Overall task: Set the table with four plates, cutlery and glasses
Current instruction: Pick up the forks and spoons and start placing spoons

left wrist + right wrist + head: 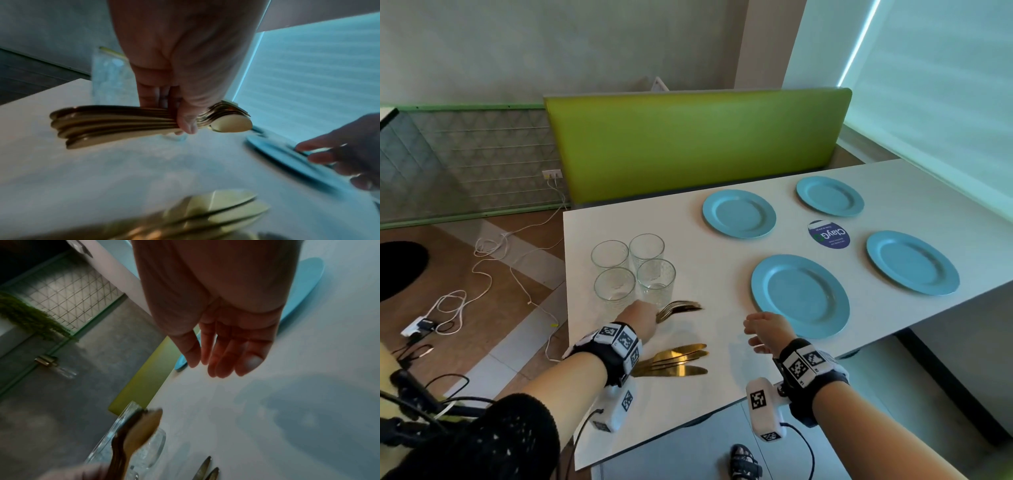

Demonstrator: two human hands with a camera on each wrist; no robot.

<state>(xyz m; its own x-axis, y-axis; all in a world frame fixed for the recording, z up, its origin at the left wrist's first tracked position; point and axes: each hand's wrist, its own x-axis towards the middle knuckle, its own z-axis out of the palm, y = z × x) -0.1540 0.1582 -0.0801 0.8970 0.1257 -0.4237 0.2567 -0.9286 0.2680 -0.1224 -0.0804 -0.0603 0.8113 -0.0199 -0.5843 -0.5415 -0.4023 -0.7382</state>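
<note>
My left hand [642,317] grips a stacked bundle of gold forks and spoons [678,309] just above the white table [722,380], in front of a cluster of clear glasses [633,270]. In the left wrist view the fingers curl round the bundle [115,123] at its middle. Several gold knives [674,359] lie on the table near my left wrist. My right hand [760,334] hovers with relaxed, straight fingers [224,353] and holds nothing, close to the nearest blue plate [800,294]. Three more blue plates [739,213] [829,196] [912,262] lie further out.
A round purple sticker [828,234] sits among the plates. A green bench back [698,144] stands behind the table. White and black cables [465,301] trail over the floor at the left. A blind-covered window [945,85] is on the right.
</note>
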